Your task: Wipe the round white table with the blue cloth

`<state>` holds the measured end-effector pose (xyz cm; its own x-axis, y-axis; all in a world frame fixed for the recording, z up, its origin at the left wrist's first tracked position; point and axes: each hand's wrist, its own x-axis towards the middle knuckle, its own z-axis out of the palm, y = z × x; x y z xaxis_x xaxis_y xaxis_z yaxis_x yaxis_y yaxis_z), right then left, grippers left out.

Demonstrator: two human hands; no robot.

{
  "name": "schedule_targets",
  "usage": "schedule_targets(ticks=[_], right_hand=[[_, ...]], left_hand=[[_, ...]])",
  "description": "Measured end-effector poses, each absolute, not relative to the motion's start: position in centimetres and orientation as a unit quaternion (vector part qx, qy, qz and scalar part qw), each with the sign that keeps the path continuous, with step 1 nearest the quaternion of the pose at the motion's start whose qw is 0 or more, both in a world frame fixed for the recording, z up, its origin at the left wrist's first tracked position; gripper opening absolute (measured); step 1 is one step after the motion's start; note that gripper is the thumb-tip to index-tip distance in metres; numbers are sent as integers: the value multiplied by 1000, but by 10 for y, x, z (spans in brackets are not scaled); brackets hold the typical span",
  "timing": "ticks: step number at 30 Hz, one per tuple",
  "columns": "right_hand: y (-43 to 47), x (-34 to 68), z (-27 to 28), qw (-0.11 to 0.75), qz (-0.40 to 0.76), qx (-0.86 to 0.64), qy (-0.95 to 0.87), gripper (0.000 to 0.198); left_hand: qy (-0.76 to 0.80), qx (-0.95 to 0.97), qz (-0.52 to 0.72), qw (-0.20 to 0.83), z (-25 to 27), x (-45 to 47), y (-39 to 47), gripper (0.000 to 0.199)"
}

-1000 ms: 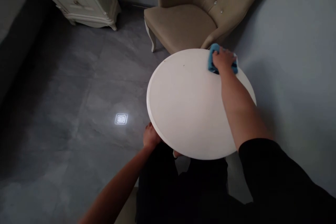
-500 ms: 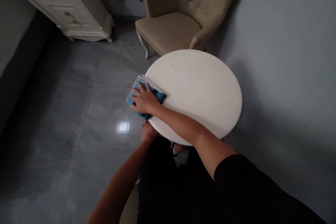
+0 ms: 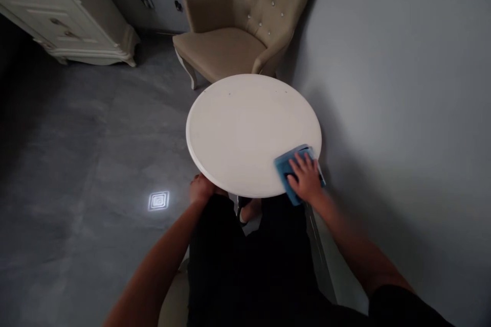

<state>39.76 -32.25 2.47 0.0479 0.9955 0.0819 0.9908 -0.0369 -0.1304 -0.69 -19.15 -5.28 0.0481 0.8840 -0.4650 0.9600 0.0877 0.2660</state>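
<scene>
My right hand [image 3: 306, 178] lies over a folded blue cloth [image 3: 284, 166], fingers spread, and holds it against the near right rim of a round white table [image 3: 245, 133]. Part of the cloth hangs past the table's edge. At the near left rim, my left hand [image 3: 201, 187] is closed on the table's edge from below, with its fingers partly hidden under the tabletop. A few small dark specks show along the far side of the top.
A tan tufted armchair [image 3: 224, 51] stands just behind the table. A white drawer cabinet [image 3: 72, 20] is at the far left. The grey wall [image 3: 402, 87] runs close along the right. A lit square pattern [image 3: 158, 201] shows on the grey floor [image 3: 95, 163].
My right hand has carried the cloth from the table's left edge across to its near right edge. My left hand remains at the near left rim. The view has shifted slightly right.
</scene>
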Motion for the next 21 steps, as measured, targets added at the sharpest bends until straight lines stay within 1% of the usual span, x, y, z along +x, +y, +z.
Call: schedule_targets(ticks=[2,5,7,10,12,15,19,21], right_hand=[[-301,447,21,108,0,-773,-625,70],[-235,506,24,142,6,-827,-544,75],[-177,532,33,134,30,-854,-502,78],[-83,543,50,90,66,-895,-432,76],[-23,532,59,67,65,-910,-403,78],[62,487,64,61,27,-909,-411,77],[151,385,56,72,-7,-846,-528,61],[179,324,50,76,4,-803,-591,59]], left_hand=[[682,673,-71,278,-52,-7,-191,47],[661,690,-77,284,-51,-8,-190,44],[643,708,-83,282,-52,-10,-188,41],[634,715,-81,283,-58,-16,-185,39],[636,712,-75,288,-63,-20,-184,38],[641,704,-69,297,-69,-24,-181,37],[646,693,-72,312,-77,-28,-178,37],[646,693,-67,313,-80,-29,-178,38]])
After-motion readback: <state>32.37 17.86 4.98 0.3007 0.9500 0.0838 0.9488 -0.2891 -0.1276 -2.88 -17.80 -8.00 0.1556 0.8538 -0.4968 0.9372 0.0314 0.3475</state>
